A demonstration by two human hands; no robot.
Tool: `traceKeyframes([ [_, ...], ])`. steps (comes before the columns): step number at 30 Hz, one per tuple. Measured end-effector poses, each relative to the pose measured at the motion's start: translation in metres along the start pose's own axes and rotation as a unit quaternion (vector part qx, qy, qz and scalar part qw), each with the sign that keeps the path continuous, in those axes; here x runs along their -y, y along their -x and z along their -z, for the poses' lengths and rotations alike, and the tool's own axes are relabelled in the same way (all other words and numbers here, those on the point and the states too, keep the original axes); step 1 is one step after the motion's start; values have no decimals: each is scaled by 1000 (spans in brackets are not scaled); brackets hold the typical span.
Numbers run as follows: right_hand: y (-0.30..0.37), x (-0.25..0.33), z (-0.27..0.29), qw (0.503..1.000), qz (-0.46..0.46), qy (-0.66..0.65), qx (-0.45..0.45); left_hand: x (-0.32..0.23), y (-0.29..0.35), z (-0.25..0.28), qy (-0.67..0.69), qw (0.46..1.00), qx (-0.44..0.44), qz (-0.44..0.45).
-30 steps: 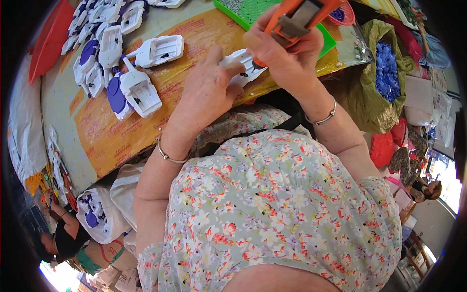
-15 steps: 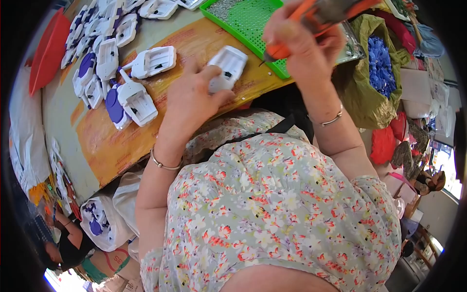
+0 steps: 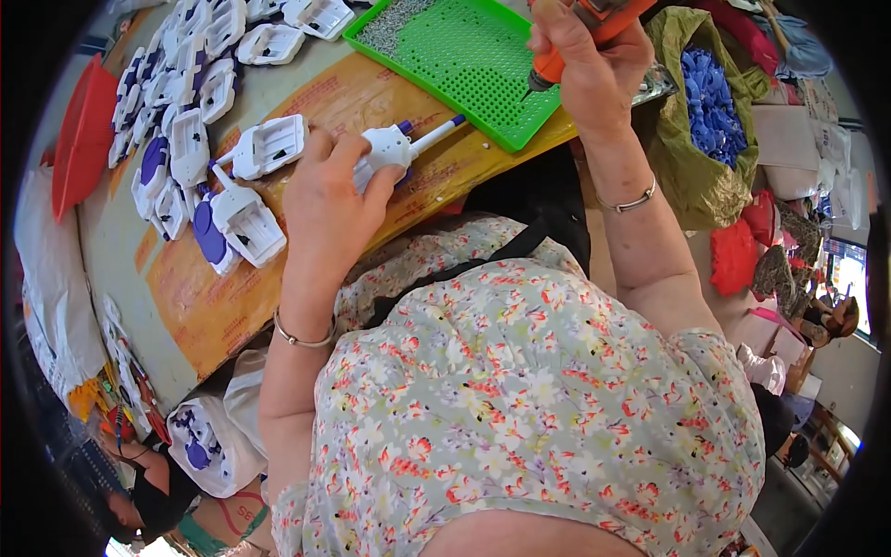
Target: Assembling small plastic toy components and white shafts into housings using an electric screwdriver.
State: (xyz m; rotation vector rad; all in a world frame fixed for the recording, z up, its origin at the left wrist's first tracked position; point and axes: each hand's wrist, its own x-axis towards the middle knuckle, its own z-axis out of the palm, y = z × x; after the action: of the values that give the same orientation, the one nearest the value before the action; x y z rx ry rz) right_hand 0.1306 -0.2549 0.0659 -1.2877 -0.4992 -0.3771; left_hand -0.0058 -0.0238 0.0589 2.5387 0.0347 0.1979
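My left hand (image 3: 329,195) is closed around a white plastic housing (image 3: 385,153) at the table's near edge. A white stem with a purple tip juts from the housing toward the right, and its rounded, holed face is up. In my right hand (image 3: 603,88) is an orange and black power screwdriver (image 3: 550,65), its bit pointing left and down above a green perforated tray (image 3: 497,56). Small metal screws (image 3: 394,26) lie heaped in the tray's far left part. Left of my left hand sit white housings (image 3: 251,232) with their hollow sides up, one beside a purple disc (image 3: 210,232).
Many more white and purple housings (image 3: 190,88) cover the table's far left, near a red basin (image 3: 82,139). An olive sack (image 3: 668,186) of blue plastic parts (image 3: 713,111) stands at the right. Below the table's left edge is a white bag (image 3: 227,464). Another person (image 3: 158,487) is at lower left.
The housing under my left hand was hollow side up; now its rounded face and stem show, with my fingers around it. The screwdriver still hovers by the tray in my right hand.
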Motion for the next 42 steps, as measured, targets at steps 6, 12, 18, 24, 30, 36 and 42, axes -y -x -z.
traceKeyframes([
  [6,-1,4,-5,1000,-20,-3,23,17,-1,-16,12,996,-3,-85],
  [12,1,-1,-7,999,-30,-7,22,19,-1,-14,29,994,9,-106],
  [18,-2,4,-11,999,-26,32,32,18,-4,-13,54,992,36,-106],
  [24,1,26,-30,999,-18,-26,16,16,-5,-19,107,992,21,-71],
  [30,22,37,-68,963,-139,-218,79,20,-6,-23,139,986,5,-88],
  [36,23,28,-88,981,-41,-146,124,19,-4,-22,129,987,11,-99],
  [42,6,-24,-87,925,253,-173,226,18,-3,-22,135,987,27,-80],
])
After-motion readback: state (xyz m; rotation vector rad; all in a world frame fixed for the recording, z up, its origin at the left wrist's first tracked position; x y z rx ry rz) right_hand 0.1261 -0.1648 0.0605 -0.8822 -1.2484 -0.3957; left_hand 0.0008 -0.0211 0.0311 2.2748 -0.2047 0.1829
